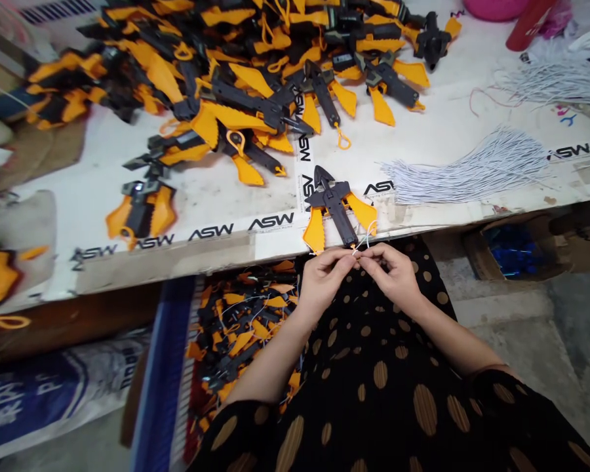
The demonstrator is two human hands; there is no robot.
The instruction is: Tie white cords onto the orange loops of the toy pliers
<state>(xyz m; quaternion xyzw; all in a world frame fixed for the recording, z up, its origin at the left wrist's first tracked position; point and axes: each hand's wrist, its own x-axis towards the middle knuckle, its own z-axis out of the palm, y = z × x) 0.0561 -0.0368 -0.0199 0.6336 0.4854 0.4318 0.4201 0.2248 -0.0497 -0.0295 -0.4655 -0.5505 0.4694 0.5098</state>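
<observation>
At the table's front edge, my left hand (327,275) and my right hand (389,270) meet with fingertips pinched together. Between them runs a thin white string (368,236), looped near the orange tip of a black toy with orange wings (340,213). The toy lies on the table, its pointed head away from me and its handle end at my fingers. Both hands appear closed on the string; the exact spot where the fingertips meet is partly hidden.
A large heap of similar black and orange toys (255,92) covers the back of the table (216,252). To the right lies a bundle of white strings (472,167). Below, a blue crate (164,367) holds more toys. A cardboard box (516,252) stands at the right.
</observation>
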